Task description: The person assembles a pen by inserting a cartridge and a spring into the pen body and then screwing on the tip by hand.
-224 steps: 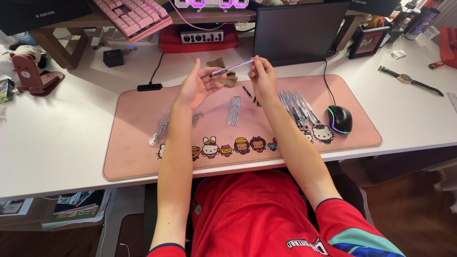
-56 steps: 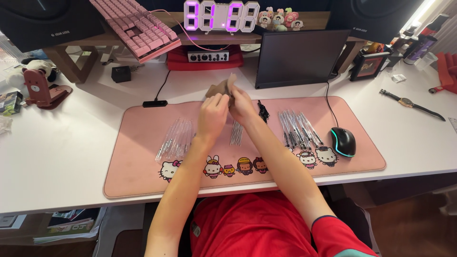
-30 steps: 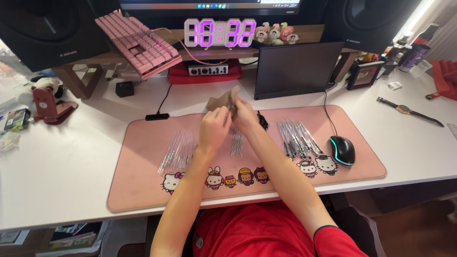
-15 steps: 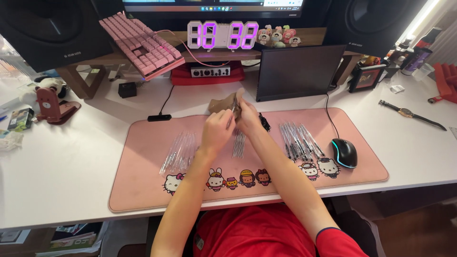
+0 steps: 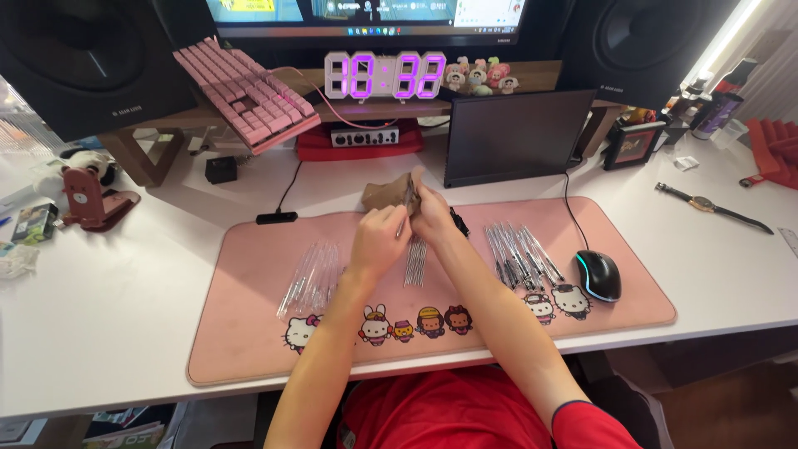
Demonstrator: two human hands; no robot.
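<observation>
Bright, even light fills the scene, strongest as a white glare at the far right corner, the clock (image 5: 384, 76) glows purple, shadows on the counter (image 5: 108, 283) are soft, focus is sharp, and wide-lens bending curves the edges.

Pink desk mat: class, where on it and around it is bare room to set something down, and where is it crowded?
Free: the pink desk mat left of the clear tubes; the white desk beyond its left edge; desk between mouse and wristwatch. Crowded: mat centre, with both hands, refills and pens.
</observation>
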